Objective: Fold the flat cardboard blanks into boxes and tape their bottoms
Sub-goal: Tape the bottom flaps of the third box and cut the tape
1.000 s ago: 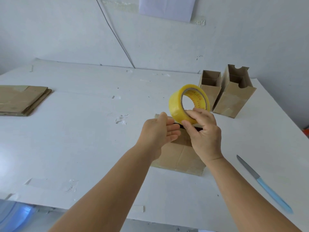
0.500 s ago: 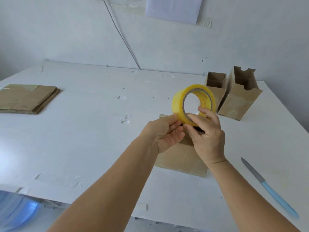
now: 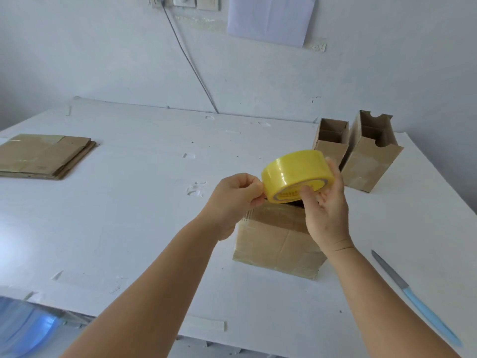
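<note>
Boxes (image 3: pixel 356 151), two finished at 2 o'clock; third box (image 3: pixel 278 241) untaped, right hand (image 3: pixel 326 205) gripped tape roll (image 3: pixel 296 175), left hand (image 3: pixel 237 195) pinched its end; blanks (image 3: pixel 44 156) remained at 10 o'clock.

Both bare forearms reach forward and upward from the bottom of the view, converging near the middle. The left hand (image 3: pixel 236 195) is curled, its thumb and fingers pinching at the edge of the tape roll (image 3: pixel 296 174). The right hand (image 3: pixel 326 202) is raised, palm toward the camera, fingers wrapped round the roll's far side, thumb pressed on its near face.
</note>
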Motion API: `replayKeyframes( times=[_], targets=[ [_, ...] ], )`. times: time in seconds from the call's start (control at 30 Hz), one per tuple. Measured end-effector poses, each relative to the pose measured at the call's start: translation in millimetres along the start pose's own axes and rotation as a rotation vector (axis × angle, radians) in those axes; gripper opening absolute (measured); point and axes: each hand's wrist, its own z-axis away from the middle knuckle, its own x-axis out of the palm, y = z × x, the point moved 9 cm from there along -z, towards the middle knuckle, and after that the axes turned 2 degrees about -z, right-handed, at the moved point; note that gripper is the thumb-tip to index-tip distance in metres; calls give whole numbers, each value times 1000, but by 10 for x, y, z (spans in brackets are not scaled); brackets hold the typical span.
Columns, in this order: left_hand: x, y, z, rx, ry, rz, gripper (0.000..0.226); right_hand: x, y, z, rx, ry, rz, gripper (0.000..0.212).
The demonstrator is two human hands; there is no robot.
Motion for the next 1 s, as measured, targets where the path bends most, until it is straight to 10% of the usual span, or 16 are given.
replayKeyframes(
  times=[0.17, 0.47, 0.73, 1.0],
  targets=[
    [-105, -144, -106, -13, 168, -79, 18, -18, -58, -8, -51, 0, 120, 44],
    [-155, -234, -235, -64, 245, -165, 18, 95, 4, -33, 9, -175, 253, 63],
    [-165, -187, -328, -106, 221, -140, 16, -195, -56, -7, 6, 182, 129, 30],
    [-240, -188, -379, -122, 48, -53, 27, 98, 84, 9, 101, -173, 291, 67]
  ],
)
